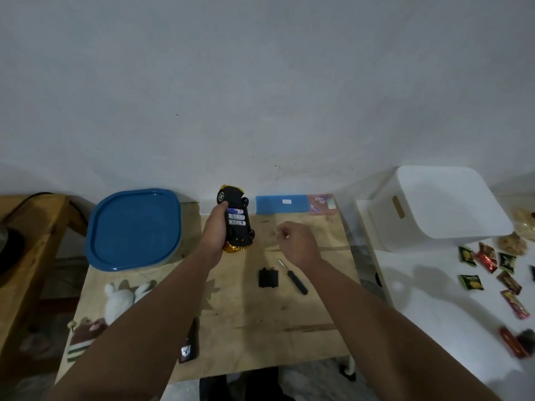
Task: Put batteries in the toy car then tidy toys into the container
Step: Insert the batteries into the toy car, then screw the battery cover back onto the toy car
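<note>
My left hand [215, 227] grips a yellow-and-black toy car [236, 219] upside down above the wooden table [260, 328]. Its battery bay is uncovered and three batteries [237, 217] lie side by side in it. To the right of the car my right hand [295, 243] hovers, fingers curled in; something small and pale seems pinched at its fingertips, too small to name. The black battery cover [268, 277] and a small screwdriver [293, 276] lie on the table below that hand. A container with a blue lid [134, 228] stands at the table's back left.
A white plush toy [124, 299] and a brown striped toy [82, 335] lie at the front left, a dark card-like item [189, 345] near my left forearm. A blue box [282, 204] sits by the wall. On the right, a white bin [440, 208] and several snack packets [492, 264].
</note>
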The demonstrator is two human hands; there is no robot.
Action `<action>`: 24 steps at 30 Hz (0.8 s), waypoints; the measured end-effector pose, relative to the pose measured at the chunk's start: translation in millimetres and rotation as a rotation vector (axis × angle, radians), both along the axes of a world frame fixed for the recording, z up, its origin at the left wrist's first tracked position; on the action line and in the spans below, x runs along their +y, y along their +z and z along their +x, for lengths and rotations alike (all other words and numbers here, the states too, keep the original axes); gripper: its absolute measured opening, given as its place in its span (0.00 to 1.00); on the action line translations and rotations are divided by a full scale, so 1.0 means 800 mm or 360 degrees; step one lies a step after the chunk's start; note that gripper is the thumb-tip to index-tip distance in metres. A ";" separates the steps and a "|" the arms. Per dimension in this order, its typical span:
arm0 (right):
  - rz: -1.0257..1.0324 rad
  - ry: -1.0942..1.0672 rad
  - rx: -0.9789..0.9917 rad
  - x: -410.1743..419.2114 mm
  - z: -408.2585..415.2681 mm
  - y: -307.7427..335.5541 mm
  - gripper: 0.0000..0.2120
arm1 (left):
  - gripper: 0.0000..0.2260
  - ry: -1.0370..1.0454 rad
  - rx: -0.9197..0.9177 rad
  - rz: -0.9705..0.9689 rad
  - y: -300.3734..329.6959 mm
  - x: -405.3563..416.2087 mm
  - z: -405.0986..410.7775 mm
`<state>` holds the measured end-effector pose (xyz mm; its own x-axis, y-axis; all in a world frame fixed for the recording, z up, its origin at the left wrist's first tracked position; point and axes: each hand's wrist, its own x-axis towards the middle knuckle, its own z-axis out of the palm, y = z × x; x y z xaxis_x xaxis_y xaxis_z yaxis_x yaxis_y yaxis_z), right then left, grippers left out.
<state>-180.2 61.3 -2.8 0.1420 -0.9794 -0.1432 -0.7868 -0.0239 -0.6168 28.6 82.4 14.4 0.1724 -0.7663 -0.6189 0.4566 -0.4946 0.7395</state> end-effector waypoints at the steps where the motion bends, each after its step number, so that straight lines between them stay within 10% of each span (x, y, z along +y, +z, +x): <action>1: 0.0162 0.0076 0.0183 0.001 -0.005 -0.016 0.08 | 0.27 0.0026 0.0061 -0.0002 -0.009 0.002 0.003; 10: 0.0616 0.0507 0.0838 0.023 -0.006 -0.098 0.16 | 0.17 0.0026 -0.0052 0.0151 -0.070 0.038 0.017; 24: 0.0543 0.0382 0.0747 0.027 0.002 -0.117 0.15 | 0.17 -0.0004 -0.0002 0.0162 -0.093 0.053 0.018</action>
